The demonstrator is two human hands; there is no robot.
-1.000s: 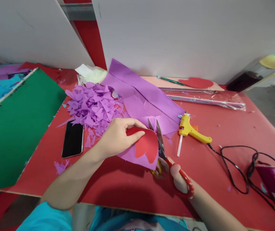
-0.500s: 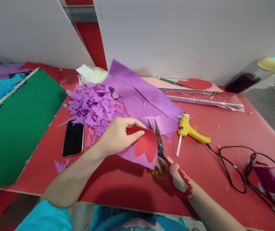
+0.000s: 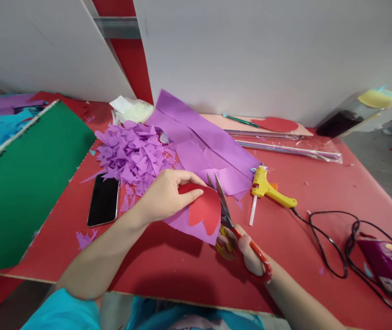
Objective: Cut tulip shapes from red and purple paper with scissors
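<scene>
My left hand (image 3: 164, 196) pinches a red paper shape (image 3: 207, 211) on top of purple paper (image 3: 196, 233), at about four o'clock from my palm. My right hand (image 3: 250, 254) holds scissors (image 3: 227, 222), blades apart by the paper's edge. Purple scraps (image 3: 137, 153) pile up at eleven o'clock from my left hand.

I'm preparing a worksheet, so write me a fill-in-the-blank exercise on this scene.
The left hand holds a red cutout against ____ paper.
The ____ hand holds the scissors.
The glue gun has a ____ body.
The large board beside the phone is ____.

Missing words: purple; right; yellow; green.
</scene>
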